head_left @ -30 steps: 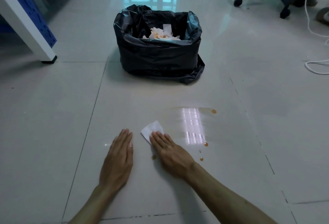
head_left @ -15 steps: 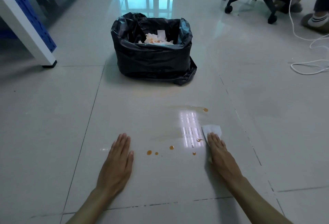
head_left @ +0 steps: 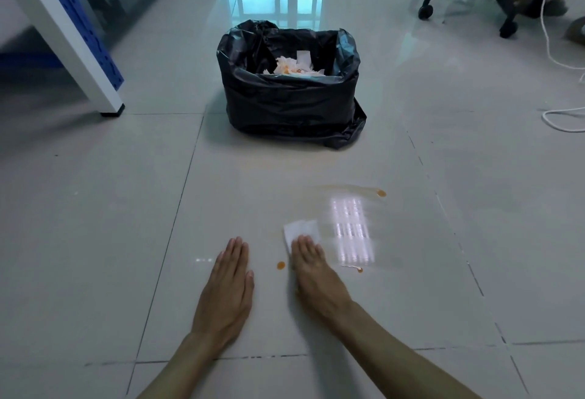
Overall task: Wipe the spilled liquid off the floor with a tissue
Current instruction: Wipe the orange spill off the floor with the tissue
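Floor [head_left: 95, 240] open around tissue [head_left: 300, 229].

The floor [head_left: 95, 208] is smooth, glossy tile that mirrors the light at 12 o'clock. The tissue [head_left: 300, 230] is thin white matt paper, soft-looking. The spill [head_left: 381, 193] is wet, shiny orange liquid. The bin bag [head_left: 291, 104] at 12 o'clock is black plastic film, creased, with a dull sheen; crumpled paper [head_left: 292, 66] lies inside.

Dim, bluish light from a window reflection ahead, glare patch on the glossy floor [head_left: 351, 230], wide-angle bending at the edges.
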A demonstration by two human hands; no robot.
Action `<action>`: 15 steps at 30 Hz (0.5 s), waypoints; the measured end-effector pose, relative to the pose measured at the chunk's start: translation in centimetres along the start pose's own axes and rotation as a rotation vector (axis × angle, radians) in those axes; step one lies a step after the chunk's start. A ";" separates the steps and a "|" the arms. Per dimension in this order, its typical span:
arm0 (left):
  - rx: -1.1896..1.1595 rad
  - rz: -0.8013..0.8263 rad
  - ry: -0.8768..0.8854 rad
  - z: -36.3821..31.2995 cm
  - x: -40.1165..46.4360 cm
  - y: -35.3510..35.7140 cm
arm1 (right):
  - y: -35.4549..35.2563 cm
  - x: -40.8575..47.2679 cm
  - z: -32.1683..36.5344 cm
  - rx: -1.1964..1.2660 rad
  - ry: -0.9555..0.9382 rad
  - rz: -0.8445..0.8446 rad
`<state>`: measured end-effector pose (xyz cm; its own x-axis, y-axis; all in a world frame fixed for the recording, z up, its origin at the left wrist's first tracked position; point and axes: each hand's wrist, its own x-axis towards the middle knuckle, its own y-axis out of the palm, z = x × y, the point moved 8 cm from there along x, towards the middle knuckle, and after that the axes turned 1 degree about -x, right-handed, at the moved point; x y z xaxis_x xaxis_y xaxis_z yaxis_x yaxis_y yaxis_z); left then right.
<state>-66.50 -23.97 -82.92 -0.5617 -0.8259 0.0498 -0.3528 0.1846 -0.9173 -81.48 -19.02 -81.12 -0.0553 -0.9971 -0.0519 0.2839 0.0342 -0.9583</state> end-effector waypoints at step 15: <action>-0.058 0.020 -0.007 0.8 -0.5 0.1 | -1.9 -2.8 -4.3 -0.019 -0.150 -0.023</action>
<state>-65.70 -23.97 -83.34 -0.5643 -0.8251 0.0285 -0.3843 0.2320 -0.8936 -85.96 -16.00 -80.32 0.0828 -0.9965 0.0112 0.2663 0.0113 -0.9638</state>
